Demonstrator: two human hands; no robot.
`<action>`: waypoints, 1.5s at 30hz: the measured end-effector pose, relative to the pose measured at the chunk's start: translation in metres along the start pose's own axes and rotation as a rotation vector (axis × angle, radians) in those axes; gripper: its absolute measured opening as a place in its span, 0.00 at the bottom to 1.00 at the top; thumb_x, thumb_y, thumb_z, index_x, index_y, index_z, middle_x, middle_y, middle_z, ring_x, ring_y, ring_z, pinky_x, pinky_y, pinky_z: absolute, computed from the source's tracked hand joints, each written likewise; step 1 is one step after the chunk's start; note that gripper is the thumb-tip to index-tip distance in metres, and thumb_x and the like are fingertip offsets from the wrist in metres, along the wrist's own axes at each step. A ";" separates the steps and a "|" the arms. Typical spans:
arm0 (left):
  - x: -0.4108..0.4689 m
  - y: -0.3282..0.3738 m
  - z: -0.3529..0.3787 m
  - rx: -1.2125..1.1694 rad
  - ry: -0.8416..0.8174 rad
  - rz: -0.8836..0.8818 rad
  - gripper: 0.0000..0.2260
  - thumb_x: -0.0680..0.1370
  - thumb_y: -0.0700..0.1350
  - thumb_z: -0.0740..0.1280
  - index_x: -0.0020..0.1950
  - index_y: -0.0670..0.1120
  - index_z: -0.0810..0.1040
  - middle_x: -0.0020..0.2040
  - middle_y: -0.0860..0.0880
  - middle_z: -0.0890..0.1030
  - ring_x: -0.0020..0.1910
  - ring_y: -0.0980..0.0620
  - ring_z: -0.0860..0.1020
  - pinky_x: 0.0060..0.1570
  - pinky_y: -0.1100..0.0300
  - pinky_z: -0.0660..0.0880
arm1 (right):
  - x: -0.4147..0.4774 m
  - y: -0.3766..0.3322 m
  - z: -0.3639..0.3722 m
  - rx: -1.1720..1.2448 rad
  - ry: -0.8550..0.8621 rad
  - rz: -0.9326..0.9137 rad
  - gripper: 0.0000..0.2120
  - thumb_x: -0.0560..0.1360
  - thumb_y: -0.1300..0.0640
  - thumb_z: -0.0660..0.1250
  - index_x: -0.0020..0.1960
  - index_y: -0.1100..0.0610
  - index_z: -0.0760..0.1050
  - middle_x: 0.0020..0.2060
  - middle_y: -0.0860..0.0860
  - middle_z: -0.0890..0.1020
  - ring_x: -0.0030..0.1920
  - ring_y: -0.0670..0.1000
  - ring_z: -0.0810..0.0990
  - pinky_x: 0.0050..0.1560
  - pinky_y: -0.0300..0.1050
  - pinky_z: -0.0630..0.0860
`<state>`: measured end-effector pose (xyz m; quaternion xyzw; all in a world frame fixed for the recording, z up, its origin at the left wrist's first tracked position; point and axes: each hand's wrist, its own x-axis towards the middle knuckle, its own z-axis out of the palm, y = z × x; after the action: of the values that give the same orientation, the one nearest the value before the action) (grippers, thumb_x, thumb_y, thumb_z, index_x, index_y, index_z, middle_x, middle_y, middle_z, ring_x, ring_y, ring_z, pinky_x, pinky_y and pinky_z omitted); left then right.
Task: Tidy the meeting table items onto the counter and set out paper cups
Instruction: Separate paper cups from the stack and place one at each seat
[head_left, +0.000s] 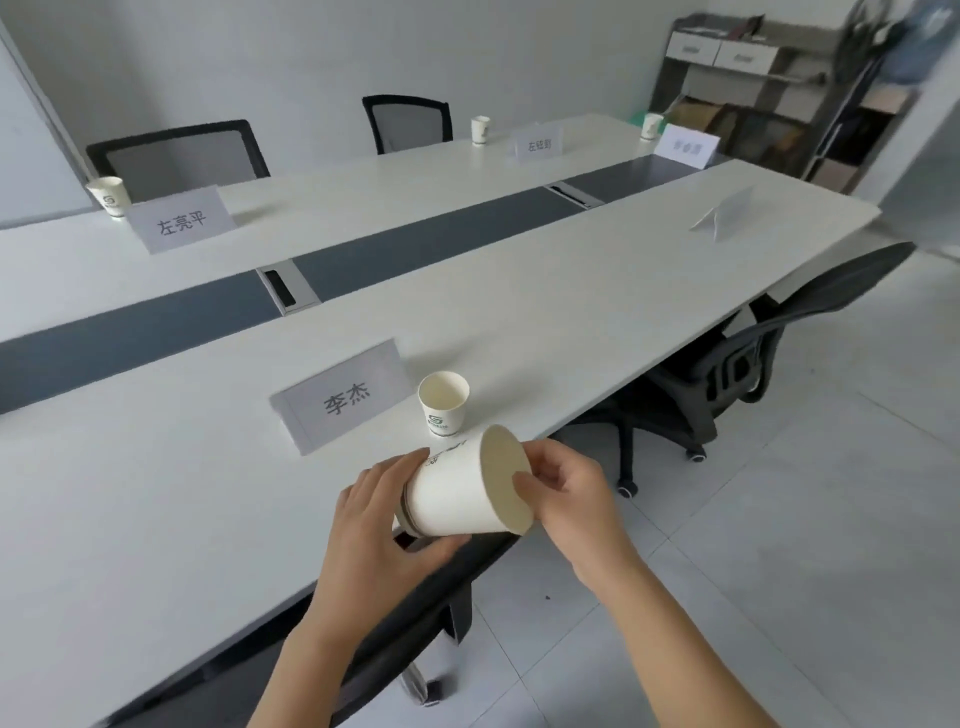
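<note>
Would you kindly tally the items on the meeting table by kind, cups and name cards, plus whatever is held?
Cups standing on the table: 4
Name cards: 5
Cup stack, in both hands: 1
Total: 10

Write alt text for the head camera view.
Two hands, left hand and right hand, hold a sideways stack of paper cups above the white table's edge. One cup stands beside a name card; more cups and cards sit opposite.

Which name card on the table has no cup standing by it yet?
The far-right name card, seen from behind on the table's near side; the others each have a cup nearby.
</note>
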<state>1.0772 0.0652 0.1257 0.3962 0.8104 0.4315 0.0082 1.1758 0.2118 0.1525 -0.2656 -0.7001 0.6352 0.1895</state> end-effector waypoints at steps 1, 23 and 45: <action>0.001 0.012 0.012 -0.036 -0.026 0.002 0.29 0.61 0.62 0.67 0.60 0.61 0.65 0.55 0.76 0.69 0.56 0.74 0.66 0.56 0.66 0.66 | -0.006 0.002 -0.015 0.008 0.029 -0.009 0.18 0.72 0.71 0.60 0.39 0.49 0.77 0.32 0.42 0.81 0.31 0.40 0.78 0.29 0.30 0.74; -0.021 0.239 0.394 -0.244 -0.699 -0.081 0.25 0.64 0.49 0.76 0.49 0.66 0.64 0.49 0.62 0.75 0.47 0.62 0.76 0.39 0.75 0.71 | -0.112 0.133 -0.387 -0.148 0.551 0.084 0.23 0.56 0.38 0.64 0.51 0.35 0.65 0.55 0.38 0.70 0.56 0.31 0.67 0.49 0.21 0.68; 0.221 0.351 0.660 -0.158 -0.913 0.056 0.27 0.68 0.52 0.72 0.65 0.54 0.66 0.58 0.55 0.74 0.55 0.55 0.74 0.54 0.60 0.74 | 0.095 0.164 -0.664 -0.218 0.788 0.195 0.26 0.56 0.40 0.66 0.51 0.35 0.62 0.50 0.34 0.68 0.52 0.38 0.71 0.44 0.27 0.68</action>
<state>1.3830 0.7754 0.0318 0.5657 0.6776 0.2734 0.3824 1.5223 0.8026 0.0641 -0.5718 -0.6087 0.4221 0.3526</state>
